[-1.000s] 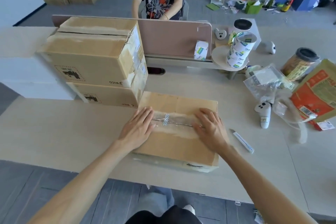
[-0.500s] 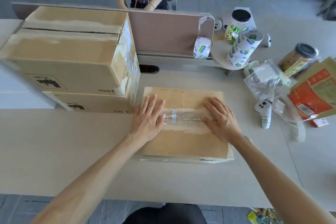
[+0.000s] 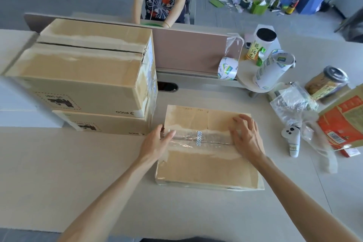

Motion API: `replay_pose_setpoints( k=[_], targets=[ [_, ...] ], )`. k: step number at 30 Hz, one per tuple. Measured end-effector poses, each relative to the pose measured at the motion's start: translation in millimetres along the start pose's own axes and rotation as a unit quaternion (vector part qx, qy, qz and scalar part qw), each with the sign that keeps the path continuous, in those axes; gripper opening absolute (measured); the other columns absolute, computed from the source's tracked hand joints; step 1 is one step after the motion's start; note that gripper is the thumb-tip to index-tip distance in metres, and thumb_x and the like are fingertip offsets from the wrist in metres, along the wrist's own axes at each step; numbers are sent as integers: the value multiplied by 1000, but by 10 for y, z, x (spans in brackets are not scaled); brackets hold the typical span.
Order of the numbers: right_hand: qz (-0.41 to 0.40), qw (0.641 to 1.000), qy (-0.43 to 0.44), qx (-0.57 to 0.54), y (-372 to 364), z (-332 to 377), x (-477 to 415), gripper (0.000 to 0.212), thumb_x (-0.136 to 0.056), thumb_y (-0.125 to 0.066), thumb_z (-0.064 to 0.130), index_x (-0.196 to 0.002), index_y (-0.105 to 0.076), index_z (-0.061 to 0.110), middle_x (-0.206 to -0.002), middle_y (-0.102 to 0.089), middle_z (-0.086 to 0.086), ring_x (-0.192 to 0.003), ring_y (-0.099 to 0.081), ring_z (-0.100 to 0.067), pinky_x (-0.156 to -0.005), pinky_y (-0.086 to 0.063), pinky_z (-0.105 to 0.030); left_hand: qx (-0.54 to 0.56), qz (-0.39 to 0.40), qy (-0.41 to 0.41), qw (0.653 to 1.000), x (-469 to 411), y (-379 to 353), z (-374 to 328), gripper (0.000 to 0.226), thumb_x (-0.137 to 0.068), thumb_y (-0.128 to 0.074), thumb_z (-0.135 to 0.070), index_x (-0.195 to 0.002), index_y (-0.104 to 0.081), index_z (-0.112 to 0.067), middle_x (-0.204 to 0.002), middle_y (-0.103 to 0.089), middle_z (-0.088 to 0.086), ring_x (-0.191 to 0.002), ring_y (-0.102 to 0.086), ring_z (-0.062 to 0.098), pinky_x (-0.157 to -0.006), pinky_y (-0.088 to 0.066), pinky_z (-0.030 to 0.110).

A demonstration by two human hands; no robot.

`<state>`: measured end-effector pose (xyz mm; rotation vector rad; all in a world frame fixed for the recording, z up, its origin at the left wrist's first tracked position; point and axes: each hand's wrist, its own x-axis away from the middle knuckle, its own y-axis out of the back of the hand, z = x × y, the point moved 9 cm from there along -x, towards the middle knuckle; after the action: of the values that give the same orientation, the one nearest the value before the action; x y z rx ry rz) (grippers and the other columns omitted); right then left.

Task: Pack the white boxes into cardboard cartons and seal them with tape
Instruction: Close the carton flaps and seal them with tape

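Note:
A flat cardboard carton lies closed on the table in front of me. A strip of clear tape runs along its centre seam. My left hand rests at the carton's left edge, fingers spread over the tape's left end. My right hand presses flat on the tape's right end, fingers apart. Neither hand holds anything. Two larger taped cartons stand stacked to the left. No white boxes show.
A tape roll leans against the pink divider. Further rolls, two jars, plastic bags, a white controller and an orange carton crowd the right. A person sits opposite.
Both hands have slid apart along the tape toward the carton's ends: the left to the left edge, the right further right. The camera view has shifted.

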<state>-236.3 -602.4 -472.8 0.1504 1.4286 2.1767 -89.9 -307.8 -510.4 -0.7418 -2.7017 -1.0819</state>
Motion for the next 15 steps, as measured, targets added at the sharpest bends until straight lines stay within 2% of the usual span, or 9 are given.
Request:
replay_pose_setpoints(
  k=[1, 2, 4, 7, 9, 12, 15],
  targets=[
    [-4, 1000, 2, 2, 4, 14, -6, 35, -94, -61, 26, -127, -57, 15, -134, -46, -6, -117, -45, -33, -79, -52, -45, 19, -7, -4, 1000, 12, 52, -32, 40, -86, -57, -60, -94, -61, -21, -79, -64, -9, -80, -62, 15, -76, -47, 32],
    [-8, 1000, 6, 5, 12, 27, -8, 34, -94, -61, 24, -127, -57, 15, -134, -46, -5, -117, -44, -32, -78, -52, -44, 33, -5, -9, 999, 29, 89, -74, 33, -87, -62, -51, -81, -58, -18, -66, -59, -10, -66, -57, 13, -68, -43, 31],
    [-17, 1000, 12, 3, 20, 24, -1, 33, -93, -62, 21, -126, -57, 16, -134, -46, -3, -117, -44, -30, -79, -51, -43, 55, 12, -4, 998, 51, 114, -111, 40, -87, -64, -42, -68, -48, -10, -55, -50, -7, -54, -44, 12, -62, -35, 30],
    [-23, 1000, 17, -4, 15, 4, -5, 33, -92, -63, 19, -124, -56, 18, -133, -45, -3, -115, -45, -30, -79, -51, -43, 38, 34, 19, 999, 33, 130, -112, 42, -88, -62, -36, -67, -46, -4, -55, -49, -1, -56, -44, 13, -67, -36, 28],
    [-21, 1000, 20, 0, 5, -7, -28, 32, -92, -63, 21, -123, -55, 17, -132, -44, -4, -114, -45, -31, -79, -51, -43, 29, 43, 26, 998, 6, 136, -142, 36, -90, -61, -28, -61, -50, -10, -55, -54, -1, -60, -53, 13, -74, -42, 28],
    [-18, 1000, 13, -5, 28, -33, -91, 29, -93, -61, 23, -122, -56, 19, -131, -45, -2, -113, -45, -29, -80, -50, -44, 9, 48, 20, 999, -30, 133, -230, 32, -89, -59, -17, -57, -57, -16, -54, -61, 1, -77, -68, 18, -89, -49, 34],
    [-15, 1000, 5, -7, 31, -35, -106, 27, -93, -61, 23, -120, -56, 19, -131, -46, -4, -113, -46, -29, -82, -49, -44, -19, 59, 16, 998, -90, 138, -235, 27, -80, -56, -28, -63, -58, -6, -58, -61, 7, -93, -69, 28, -95, -48, 42]
  ],
)
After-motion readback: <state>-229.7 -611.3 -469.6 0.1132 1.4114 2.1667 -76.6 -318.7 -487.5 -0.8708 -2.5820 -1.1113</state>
